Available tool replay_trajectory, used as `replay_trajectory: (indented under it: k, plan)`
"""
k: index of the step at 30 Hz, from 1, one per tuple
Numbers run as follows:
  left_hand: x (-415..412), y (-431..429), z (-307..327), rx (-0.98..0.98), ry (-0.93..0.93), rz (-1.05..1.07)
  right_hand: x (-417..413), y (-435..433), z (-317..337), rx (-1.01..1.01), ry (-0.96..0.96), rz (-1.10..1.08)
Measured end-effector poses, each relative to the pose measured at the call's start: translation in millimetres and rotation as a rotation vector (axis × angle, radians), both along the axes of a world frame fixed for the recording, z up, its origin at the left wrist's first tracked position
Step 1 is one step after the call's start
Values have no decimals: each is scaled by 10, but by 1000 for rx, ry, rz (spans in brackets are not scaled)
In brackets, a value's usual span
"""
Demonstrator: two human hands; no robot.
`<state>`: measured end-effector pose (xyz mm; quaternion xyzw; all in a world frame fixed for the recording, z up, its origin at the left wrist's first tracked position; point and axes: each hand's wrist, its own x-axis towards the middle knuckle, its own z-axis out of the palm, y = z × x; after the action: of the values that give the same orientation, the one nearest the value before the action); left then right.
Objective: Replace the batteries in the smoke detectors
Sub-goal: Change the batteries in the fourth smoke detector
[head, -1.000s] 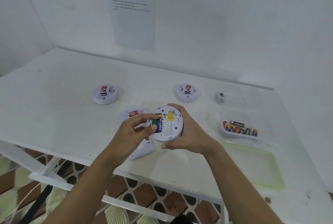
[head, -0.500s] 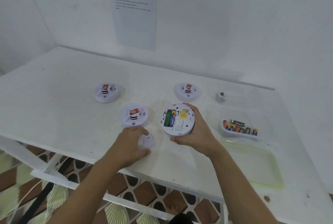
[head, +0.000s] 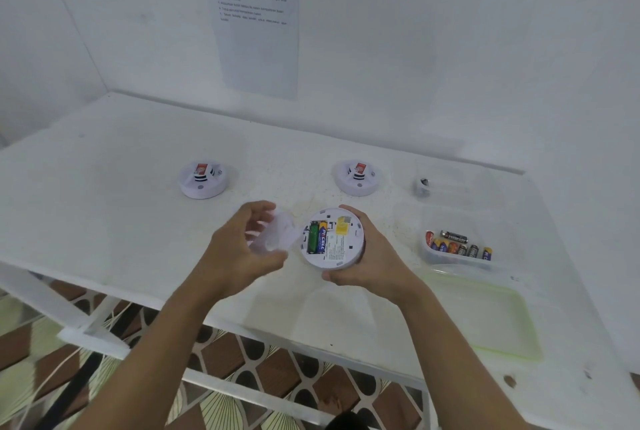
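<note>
Left hand [head: 237,249] grips the white cover [head: 275,234], fingers curled; right hand [head: 375,258] cups the open detector [head: 341,246]; both forearms extended

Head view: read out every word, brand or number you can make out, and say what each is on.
"PKCELL": blue battery in the held detector.
Detector's printed label: too small to read.
Wall sheet: print too blurred to read.
Tray batteries: brands too blurred.
Red stickers on the far detectors: unreadable.
Cover in left hand: blurred, nothing legible.
</note>
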<state>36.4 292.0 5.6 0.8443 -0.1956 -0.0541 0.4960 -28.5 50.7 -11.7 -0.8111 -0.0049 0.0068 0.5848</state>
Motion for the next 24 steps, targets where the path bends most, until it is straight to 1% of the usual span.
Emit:
replay_trajectory:
  k: [2, 5, 9, 15, 19, 24]
  plan:
    - [-3, -47, 82, -81, 4, -34, 12, 15, 10, -19, -1, 43]
    - [-21, -122, 169, -109, -32, -140, 43, 45, 31, -59, -16, 88]
    - [-39, -218, 221, -22, -47, -254, 64, 77, 102, -98, -20, 127]
    - [-27, -270, 223, 3, -38, -260, 54, 74, 183, -105, -37, 137]
    - [-7, -261, 228, 36, -119, -335, 41, 64, 217, -128, -42, 133]
    - [19, -287, 225, 102, -175, -336, 58, 81, 218, -159, -62, 112]
